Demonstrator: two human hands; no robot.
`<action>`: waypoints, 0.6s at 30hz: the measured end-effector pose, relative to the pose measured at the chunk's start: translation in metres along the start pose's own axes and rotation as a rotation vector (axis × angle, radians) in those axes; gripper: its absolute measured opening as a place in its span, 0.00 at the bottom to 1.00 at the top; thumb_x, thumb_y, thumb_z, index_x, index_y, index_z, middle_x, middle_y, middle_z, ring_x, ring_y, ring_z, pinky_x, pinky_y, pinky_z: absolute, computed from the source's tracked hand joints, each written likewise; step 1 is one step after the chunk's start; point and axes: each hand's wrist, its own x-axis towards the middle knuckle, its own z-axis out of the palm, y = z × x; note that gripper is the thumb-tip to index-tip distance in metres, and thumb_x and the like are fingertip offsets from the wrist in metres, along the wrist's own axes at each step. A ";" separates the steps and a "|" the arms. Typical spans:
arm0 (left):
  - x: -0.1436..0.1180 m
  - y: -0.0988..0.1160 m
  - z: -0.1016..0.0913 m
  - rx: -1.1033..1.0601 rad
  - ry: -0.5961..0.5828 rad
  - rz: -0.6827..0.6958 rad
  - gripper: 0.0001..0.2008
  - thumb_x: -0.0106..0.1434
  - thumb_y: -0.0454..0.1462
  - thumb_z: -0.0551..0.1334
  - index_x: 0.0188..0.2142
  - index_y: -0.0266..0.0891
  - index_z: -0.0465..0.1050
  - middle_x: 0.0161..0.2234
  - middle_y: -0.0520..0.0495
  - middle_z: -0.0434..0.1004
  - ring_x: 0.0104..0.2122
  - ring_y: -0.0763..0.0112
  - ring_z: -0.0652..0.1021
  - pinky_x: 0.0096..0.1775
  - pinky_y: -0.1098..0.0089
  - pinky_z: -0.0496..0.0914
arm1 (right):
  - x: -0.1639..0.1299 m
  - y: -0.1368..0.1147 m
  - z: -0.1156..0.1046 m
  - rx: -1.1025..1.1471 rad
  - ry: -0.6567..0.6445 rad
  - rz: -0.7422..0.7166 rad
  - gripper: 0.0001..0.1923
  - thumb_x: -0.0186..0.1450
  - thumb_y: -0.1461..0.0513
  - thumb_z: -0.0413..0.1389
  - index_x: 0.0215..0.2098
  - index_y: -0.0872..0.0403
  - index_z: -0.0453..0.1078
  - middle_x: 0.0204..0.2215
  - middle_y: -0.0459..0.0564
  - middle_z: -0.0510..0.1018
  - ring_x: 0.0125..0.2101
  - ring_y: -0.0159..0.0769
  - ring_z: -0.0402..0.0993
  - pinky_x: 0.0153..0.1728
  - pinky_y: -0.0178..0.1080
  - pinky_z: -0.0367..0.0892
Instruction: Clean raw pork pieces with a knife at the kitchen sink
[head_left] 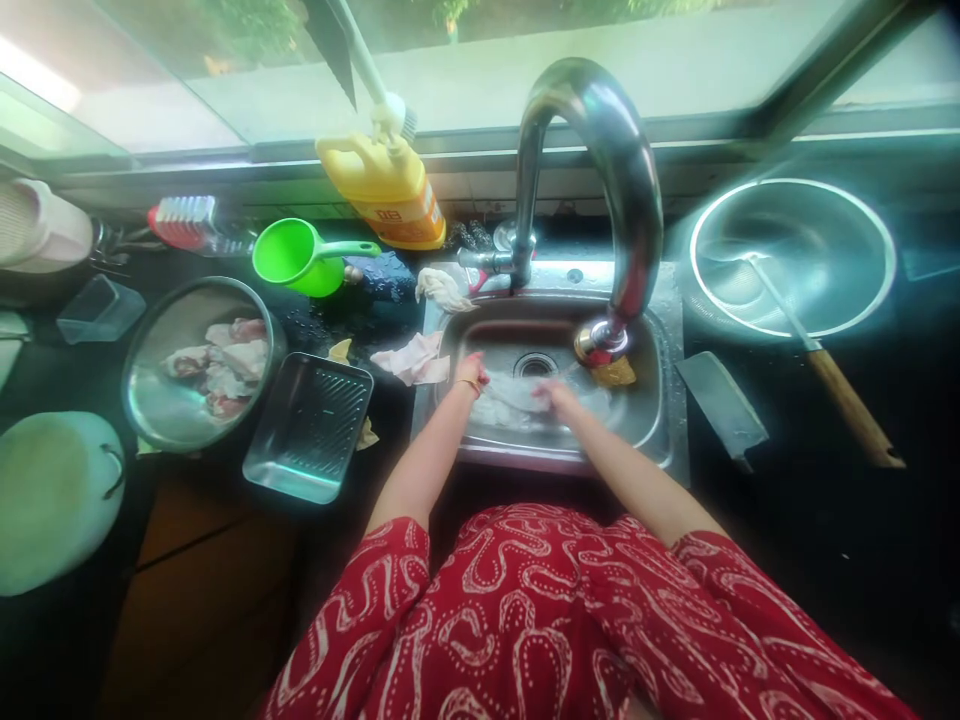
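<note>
Pale meat piece [517, 400] in steel sink [660, 400], both hands' fingers clamped on it (yellow bottle [390, 190] label unreadable).

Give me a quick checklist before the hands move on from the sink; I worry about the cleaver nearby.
1. Both hands in the sink: ok. Left hand and right hand are on the pale piece.
2. Firm grip on the piece: cannot tell.
3. Cleaver clear of the hands: ok; it lies on the counter right of the sink.
4. Drain uncovered: ok.
5. Round bowl holding meat pieces within reach on the left: ok.
6. Water running from the tap: cannot tell.
</note>
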 end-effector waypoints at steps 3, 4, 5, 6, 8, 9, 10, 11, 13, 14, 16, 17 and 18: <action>-0.005 -0.031 0.017 0.171 -0.089 -0.075 0.05 0.62 0.36 0.60 0.38 0.37 0.67 0.17 0.61 0.55 0.13 0.84 0.56 0.19 0.79 0.54 | 0.003 -0.002 0.006 0.027 0.025 -0.051 0.13 0.62 0.54 0.53 0.37 0.54 0.68 0.27 0.47 0.77 0.22 0.30 0.68 0.22 0.31 0.65; -0.007 -0.039 0.023 0.198 -0.119 -0.104 0.05 0.60 0.36 0.62 0.36 0.36 0.69 0.17 0.60 0.56 0.13 0.84 0.56 0.19 0.79 0.53 | 0.002 -0.006 0.007 0.022 0.019 -0.093 0.16 0.62 0.51 0.52 0.40 0.53 0.69 0.29 0.46 0.77 0.22 0.29 0.68 0.22 0.32 0.65; -0.008 -0.045 0.029 0.227 -0.160 -0.125 0.06 0.59 0.36 0.64 0.34 0.36 0.69 0.16 0.60 0.56 0.13 0.84 0.56 0.19 0.78 0.52 | 0.001 -0.012 0.007 0.008 0.009 -0.144 0.19 0.61 0.49 0.52 0.43 0.53 0.70 0.30 0.46 0.77 0.22 0.29 0.67 0.22 0.32 0.64; -0.009 -0.048 0.033 0.240 -0.213 -0.130 0.08 0.59 0.38 0.65 0.34 0.36 0.70 0.16 0.60 0.55 0.14 0.84 0.55 0.19 0.78 0.52 | -0.002 -0.019 0.008 -0.011 -0.003 -0.203 0.22 0.61 0.47 0.52 0.46 0.52 0.70 0.32 0.46 0.77 0.22 0.29 0.67 0.21 0.32 0.64; -0.008 -0.042 0.039 0.199 -0.328 -0.104 0.12 0.62 0.44 0.63 0.36 0.37 0.71 0.16 0.61 0.51 0.14 0.84 0.53 0.19 0.78 0.51 | -0.009 -0.036 0.009 -0.067 -0.041 -0.328 0.25 0.60 0.46 0.53 0.50 0.49 0.70 0.35 0.46 0.77 0.25 0.31 0.68 0.23 0.33 0.66; -0.006 -0.034 0.040 0.147 -0.378 -0.076 0.15 0.64 0.48 0.59 0.38 0.38 0.71 0.16 0.60 0.49 0.14 0.83 0.52 0.19 0.78 0.52 | -0.013 -0.045 0.010 -0.112 -0.075 -0.393 0.24 0.60 0.47 0.54 0.50 0.49 0.71 0.36 0.47 0.78 0.28 0.33 0.71 0.26 0.34 0.68; -0.004 -0.024 0.040 0.083 -0.405 -0.038 0.19 0.66 0.51 0.55 0.40 0.38 0.71 0.17 0.60 0.49 0.15 0.82 0.52 0.20 0.77 0.52 | -0.017 -0.053 0.011 -0.178 -0.122 -0.463 0.23 0.61 0.48 0.55 0.50 0.48 0.72 0.38 0.48 0.78 0.33 0.35 0.73 0.31 0.36 0.70; -0.001 -0.012 0.039 0.019 -0.411 0.001 0.23 0.67 0.54 0.50 0.42 0.38 0.70 0.17 0.59 0.50 0.15 0.81 0.53 0.21 0.76 0.54 | -0.021 -0.060 0.013 -0.269 -0.182 -0.535 0.20 0.61 0.50 0.56 0.49 0.48 0.73 0.41 0.48 0.79 0.38 0.38 0.74 0.36 0.38 0.71; 0.006 0.009 0.032 -0.068 -0.388 0.086 0.30 0.68 0.57 0.43 0.46 0.36 0.69 0.18 0.57 0.53 0.16 0.79 0.56 0.23 0.74 0.58 | -0.027 -0.065 0.019 -0.511 -0.328 -0.658 0.17 0.62 0.56 0.57 0.49 0.47 0.75 0.46 0.49 0.78 0.48 0.42 0.72 0.46 0.41 0.68; 0.011 0.017 0.027 -0.087 -0.369 0.124 0.32 0.68 0.57 0.41 0.48 0.35 0.68 0.18 0.56 0.53 0.17 0.78 0.57 0.24 0.73 0.59 | -0.029 -0.063 0.022 -0.646 -0.395 -0.702 0.18 0.62 0.58 0.57 0.50 0.47 0.74 0.49 0.49 0.77 0.51 0.43 0.71 0.50 0.42 0.66; 0.019 0.021 0.015 -0.044 -0.302 0.160 0.26 0.69 0.53 0.45 0.51 0.36 0.68 0.18 0.57 0.52 0.17 0.78 0.57 0.24 0.74 0.59 | -0.029 -0.048 0.027 -0.902 -0.480 -0.733 0.22 0.62 0.63 0.56 0.55 0.46 0.72 0.53 0.50 0.74 0.52 0.44 0.70 0.53 0.43 0.63; 0.023 0.018 0.009 0.024 -0.239 0.154 0.21 0.69 0.49 0.50 0.50 0.37 0.68 0.18 0.58 0.52 0.16 0.79 0.56 0.24 0.74 0.58 | -0.028 -0.037 0.028 -1.018 -0.500 -0.715 0.24 0.62 0.65 0.55 0.56 0.47 0.70 0.54 0.51 0.74 0.52 0.45 0.71 0.53 0.44 0.63; 0.027 0.012 0.003 0.109 -0.149 0.137 0.15 0.67 0.44 0.54 0.49 0.38 0.68 0.19 0.59 0.52 0.16 0.80 0.56 0.24 0.75 0.58 | -0.026 -0.025 0.029 -1.117 -0.511 -0.678 0.25 0.62 0.66 0.54 0.57 0.48 0.70 0.53 0.53 0.75 0.50 0.46 0.72 0.52 0.45 0.64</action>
